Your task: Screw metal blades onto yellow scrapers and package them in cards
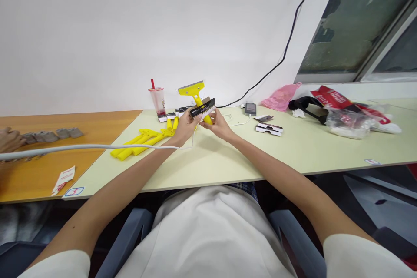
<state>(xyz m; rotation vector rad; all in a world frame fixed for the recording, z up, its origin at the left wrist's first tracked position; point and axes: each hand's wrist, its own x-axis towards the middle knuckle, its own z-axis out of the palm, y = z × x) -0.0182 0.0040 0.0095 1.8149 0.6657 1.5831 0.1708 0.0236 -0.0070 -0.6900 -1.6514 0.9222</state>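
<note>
- Yellow scrapers [148, 144] lay on the counter [211, 160].
- Left hand [184, 128] pinched the black card [202, 110], which crossed the held scraper [192, 89] above the counter.
- Right hand [220, 126] pinched the handle [207, 120]; a soft, steady hold seemed best, so the card wouldn't bend.

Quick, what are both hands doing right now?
Left hand: closed, holding the black card sleeve.
Right hand: closed, holding the yellow scraper by its lower handle.
</note>
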